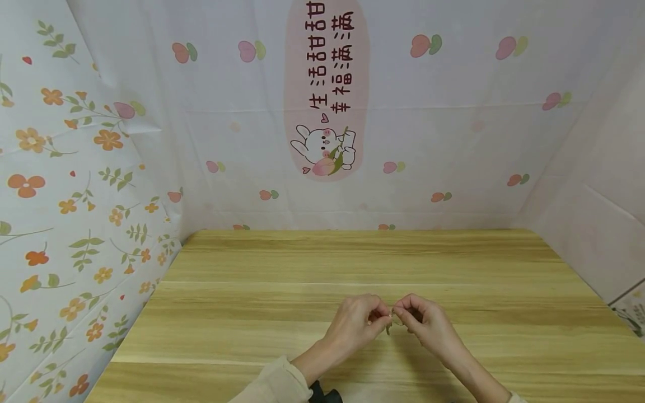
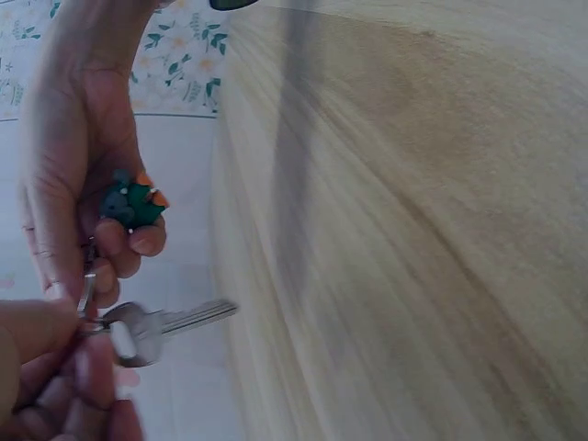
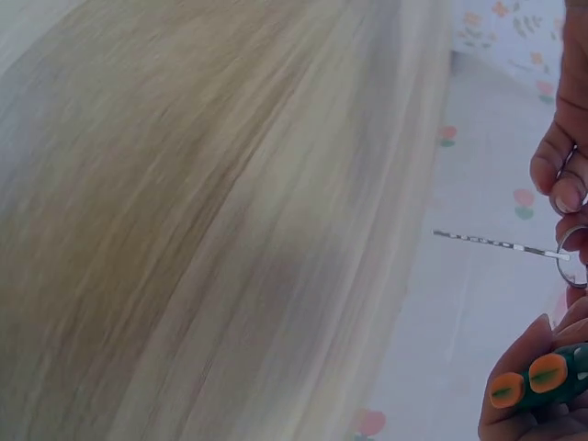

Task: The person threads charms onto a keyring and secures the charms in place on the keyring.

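Both hands meet low over the wooden table (image 1: 302, 268) and share one small key ring. My left hand (image 1: 384, 319) pinches the metal ring (image 2: 85, 289) where a silver key (image 2: 165, 323) hangs; the key sticks out sideways. My right hand (image 1: 401, 314) curls its fingers round a green charm with orange spots (image 2: 133, 202) on the same ring. In the right wrist view the charm (image 3: 542, 378) lies in the lower hand, and the key (image 3: 496, 243) shows edge-on beside the ring (image 3: 571, 257). In the head view a small greenish part (image 1: 388, 330) hangs between the hands.
Patterned cloth walls enclose the table: a flowered sheet (image 1: 60, 224) on the left, a sheet with a rabbit print (image 1: 325, 148) at the back, and a plain panel (image 1: 594, 212) on the right. Bare wood stretches around the hands.
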`<action>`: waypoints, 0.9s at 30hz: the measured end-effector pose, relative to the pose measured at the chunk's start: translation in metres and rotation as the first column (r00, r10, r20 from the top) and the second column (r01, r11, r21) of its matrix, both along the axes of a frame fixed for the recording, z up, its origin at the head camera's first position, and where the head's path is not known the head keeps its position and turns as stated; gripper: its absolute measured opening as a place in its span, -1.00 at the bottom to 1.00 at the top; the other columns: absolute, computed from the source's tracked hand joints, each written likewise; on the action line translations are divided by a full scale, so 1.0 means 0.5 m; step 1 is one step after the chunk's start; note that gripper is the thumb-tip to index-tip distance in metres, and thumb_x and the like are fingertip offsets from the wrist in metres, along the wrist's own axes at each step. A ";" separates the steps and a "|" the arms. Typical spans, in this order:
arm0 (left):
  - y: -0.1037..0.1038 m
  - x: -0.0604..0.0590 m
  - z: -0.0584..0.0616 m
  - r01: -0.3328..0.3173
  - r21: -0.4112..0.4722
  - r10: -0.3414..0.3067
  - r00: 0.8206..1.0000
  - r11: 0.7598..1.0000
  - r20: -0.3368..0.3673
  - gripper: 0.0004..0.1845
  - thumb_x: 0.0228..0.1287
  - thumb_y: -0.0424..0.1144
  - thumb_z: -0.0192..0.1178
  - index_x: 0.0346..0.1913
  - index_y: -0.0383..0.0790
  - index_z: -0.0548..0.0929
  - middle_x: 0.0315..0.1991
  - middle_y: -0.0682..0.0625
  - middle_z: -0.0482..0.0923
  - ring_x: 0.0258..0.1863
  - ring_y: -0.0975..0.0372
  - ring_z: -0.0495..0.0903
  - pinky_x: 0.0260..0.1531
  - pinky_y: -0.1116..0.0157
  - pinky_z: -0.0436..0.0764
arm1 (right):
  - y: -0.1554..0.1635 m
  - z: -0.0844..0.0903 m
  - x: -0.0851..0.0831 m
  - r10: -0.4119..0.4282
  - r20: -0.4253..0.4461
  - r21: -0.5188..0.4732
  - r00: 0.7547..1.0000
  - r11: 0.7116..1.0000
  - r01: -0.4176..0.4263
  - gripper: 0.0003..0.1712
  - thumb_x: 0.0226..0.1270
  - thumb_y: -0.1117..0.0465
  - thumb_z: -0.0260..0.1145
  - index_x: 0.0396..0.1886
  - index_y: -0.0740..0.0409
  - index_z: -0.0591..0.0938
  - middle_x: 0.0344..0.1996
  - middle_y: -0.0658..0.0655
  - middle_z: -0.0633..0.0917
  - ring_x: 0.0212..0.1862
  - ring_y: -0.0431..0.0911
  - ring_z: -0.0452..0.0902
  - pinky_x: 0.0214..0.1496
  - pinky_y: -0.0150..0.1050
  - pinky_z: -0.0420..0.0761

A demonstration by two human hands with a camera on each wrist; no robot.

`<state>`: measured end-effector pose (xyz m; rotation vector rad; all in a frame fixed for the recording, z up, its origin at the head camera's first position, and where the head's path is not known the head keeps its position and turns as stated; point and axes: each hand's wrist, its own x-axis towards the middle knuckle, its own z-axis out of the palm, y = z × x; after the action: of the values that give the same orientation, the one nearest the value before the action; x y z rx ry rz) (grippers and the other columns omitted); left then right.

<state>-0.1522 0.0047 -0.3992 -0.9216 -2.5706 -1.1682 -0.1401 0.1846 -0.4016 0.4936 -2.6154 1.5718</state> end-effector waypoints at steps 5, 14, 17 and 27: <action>-0.004 0.003 0.003 0.039 -0.013 -0.038 0.998 0.999 0.058 -0.92 0.23 -0.28 0.25 -0.41 -0.17 0.67 -0.51 0.16 0.61 -0.59 0.61 0.40 -0.59 0.65 0.41 | -0.007 -0.004 0.002 0.061 -0.225 0.076 0.972 0.996 -0.045 -0.92 0.26 0.41 0.23 -0.41 0.21 0.58 -0.51 0.00 0.61 -0.54 -0.41 0.33 -0.59 -0.42 0.44; -0.006 0.004 0.007 0.006 -0.034 -0.004 0.999 0.999 0.042 -0.90 0.22 -0.25 0.26 -0.42 -0.16 0.67 -0.52 0.16 0.61 -0.61 0.61 0.36 -0.60 0.65 0.39 | -0.011 -0.004 0.000 0.056 -0.254 0.072 0.966 0.997 -0.038 -0.89 0.24 0.44 0.23 -0.41 0.17 0.58 -0.51 -0.03 0.63 -0.53 -0.41 0.34 -0.58 -0.41 0.45; -0.006 0.005 0.006 -0.006 -0.030 0.007 1.000 1.000 0.023 -0.91 0.21 -0.24 0.27 -0.42 -0.15 0.67 -0.50 0.16 0.62 -0.58 0.62 0.38 -0.56 0.66 0.39 | -0.010 -0.004 0.000 0.038 -0.212 0.059 0.977 0.998 -0.026 -0.91 0.26 0.42 0.22 -0.40 0.18 0.58 -0.51 -0.02 0.63 -0.53 -0.37 0.38 -0.57 -0.41 0.46; -0.009 0.011 0.006 0.028 -0.041 -0.027 0.999 0.999 0.035 -0.93 0.21 -0.25 0.28 -0.42 -0.12 0.66 -0.50 0.20 0.60 -0.56 0.61 0.41 -0.55 0.66 0.40 | -0.011 -0.003 0.003 0.050 -0.261 0.084 0.964 0.996 -0.028 -0.86 0.19 0.47 0.25 -0.43 0.17 0.57 -0.53 -0.02 0.61 -0.56 -0.42 0.30 -0.62 -0.43 0.41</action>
<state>-0.1468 0.0002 -0.3961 -0.9565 -2.6271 -1.1520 -0.1388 0.1792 -0.4032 0.7099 -2.4871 1.3114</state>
